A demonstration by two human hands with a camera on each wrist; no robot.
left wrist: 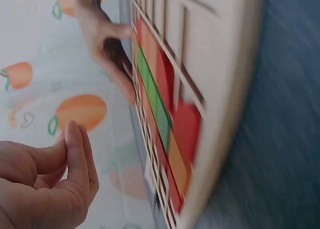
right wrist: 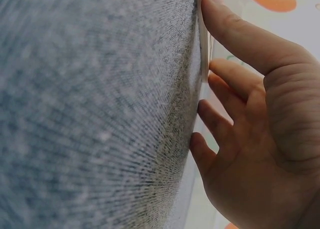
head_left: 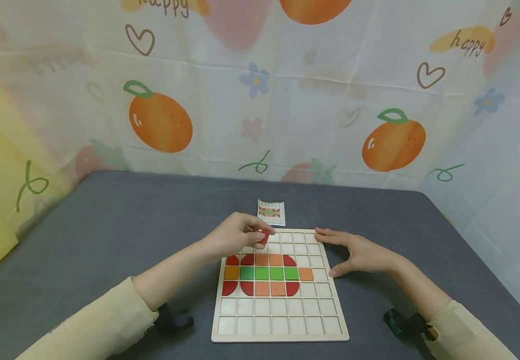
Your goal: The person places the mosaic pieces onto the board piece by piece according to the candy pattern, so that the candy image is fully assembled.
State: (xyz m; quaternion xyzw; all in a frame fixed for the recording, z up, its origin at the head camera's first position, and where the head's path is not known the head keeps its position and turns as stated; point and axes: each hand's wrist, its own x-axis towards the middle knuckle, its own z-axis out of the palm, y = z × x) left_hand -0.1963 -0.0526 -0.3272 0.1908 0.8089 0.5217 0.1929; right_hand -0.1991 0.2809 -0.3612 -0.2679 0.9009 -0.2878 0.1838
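My left hand [head_left: 235, 235] is over the far left part of a cream grid board [head_left: 280, 341], pinching a small red tile [head_left: 264, 236] between thumb and fingers. In the left wrist view the same hand [left wrist: 47, 181] has its fingertips together, and the tile is hidden there. Flat tiles lie in the grid: a row of green tiles [head_left: 262, 273], salmon squares [head_left: 262, 289], an amber square [head_left: 231, 272] and red rounded pieces [head_left: 247, 288]. My right hand [head_left: 363, 253] touches the board's right edge, its fingers [right wrist: 235, 81] spread and loosely bent.
A small card [head_left: 271, 213] printed with a coloured grid pattern lies just beyond the board's far edge. Dark grey cloth [head_left: 152, 215] covers the table. A patterned curtain [head_left: 224, 100] hangs behind it, and dark wrist devices [head_left: 176, 319] sit at both sleeves.
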